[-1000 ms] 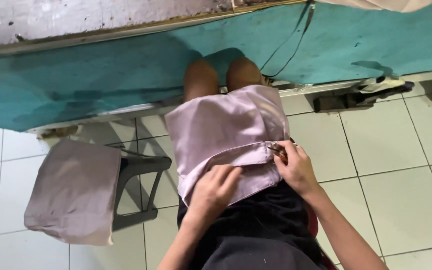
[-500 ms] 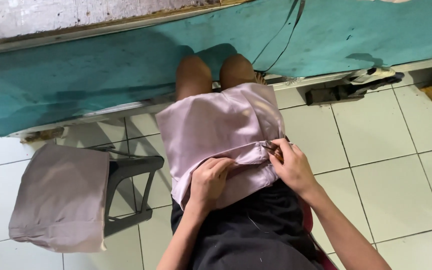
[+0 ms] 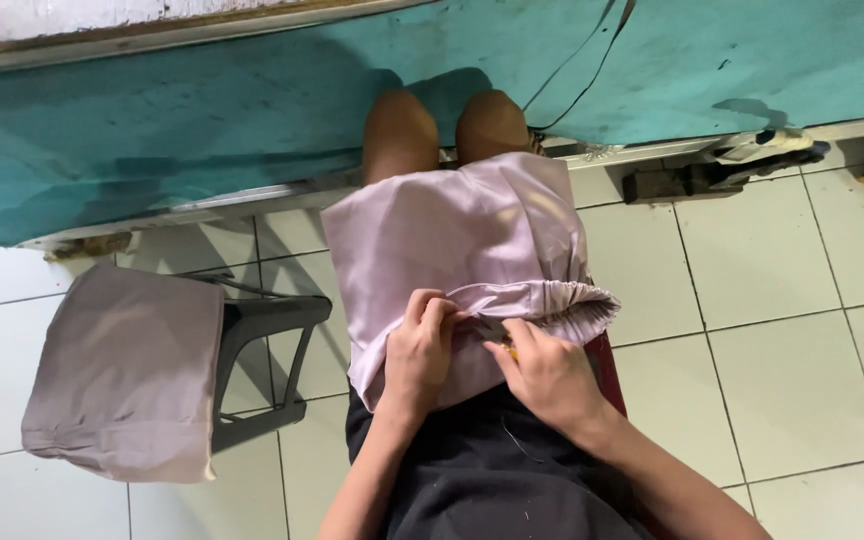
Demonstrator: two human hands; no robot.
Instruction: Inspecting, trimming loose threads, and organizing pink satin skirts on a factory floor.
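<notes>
On the lap, a pale lilac garment (image 3: pixel 457 240) lies spread over the knees, its gathered waistband (image 3: pixel 542 300) turned toward the body; compared with a second ago the left hand (image 3: pixel 420 355) has moved up from the lower cloth to the band, fingers curled and pinching its edge, close beside the right hand (image 3: pixel 544 372). The right hand stays at the band, fingertips pressed together on a small yellowish item too small to make out. Off to the left, a second folded lilac cloth (image 3: pixel 122 372) drapes over a dark plastic stool (image 3: pixel 267 360) on the white tiled floor (image 3: pixel 772 330); no containers hold anything here.
</notes>
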